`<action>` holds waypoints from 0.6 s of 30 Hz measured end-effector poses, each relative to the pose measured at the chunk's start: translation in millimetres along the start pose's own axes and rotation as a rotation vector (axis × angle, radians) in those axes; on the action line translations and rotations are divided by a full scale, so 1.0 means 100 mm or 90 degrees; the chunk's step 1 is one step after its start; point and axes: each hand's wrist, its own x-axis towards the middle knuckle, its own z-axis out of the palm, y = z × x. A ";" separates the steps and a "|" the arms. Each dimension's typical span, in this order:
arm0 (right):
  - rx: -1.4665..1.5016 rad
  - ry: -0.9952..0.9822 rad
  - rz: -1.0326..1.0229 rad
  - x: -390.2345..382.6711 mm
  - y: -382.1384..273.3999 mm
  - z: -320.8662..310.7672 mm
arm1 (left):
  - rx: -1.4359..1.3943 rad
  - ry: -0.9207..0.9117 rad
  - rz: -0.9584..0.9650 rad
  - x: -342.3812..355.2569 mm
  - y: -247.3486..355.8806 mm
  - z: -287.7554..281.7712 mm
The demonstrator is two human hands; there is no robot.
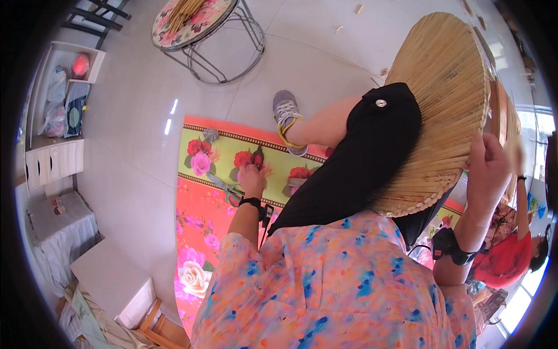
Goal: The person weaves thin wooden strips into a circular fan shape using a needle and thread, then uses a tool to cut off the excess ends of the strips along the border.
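Note:
A wide, fan-shaped piece of flat, straw-coloured strips (442,104) leans across my lap on the right, its rim scalloped. My right hand (488,166) is closed at its right rim, thumb and fingers pinched together on the edge. My left hand (251,180) reaches down to the floral mat (195,230) on the floor, its fingers drawn together beside a small dark object (258,156). What lies between those fingers I cannot make out. A pair of scissors (224,187) lies on the mat just left of that hand. A small grey tuft (210,135) is farther off.
A round floral stool (200,26) with a bundle of straw strips (185,13) stands far ahead. Shelves (55,157) and a pale box (113,282) are at the left. Another person in red (505,262) sits at the right. Straw scraps (360,9) dot the floor.

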 end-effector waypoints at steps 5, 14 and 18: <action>-0.018 0.051 -0.001 0.02 0.06 -0.06 | 0.022 0.007 0.048 0.06 -0.02 -0.03; 0.063 0.083 0.006 -0.06 0.09 -0.09 | -0.280 -0.233 -0.056 0.39 -0.16 0.23; 0.097 0.072 0.000 -0.07 0.11 -0.13 | -0.936 -0.296 -0.191 0.84 -0.01 -0.03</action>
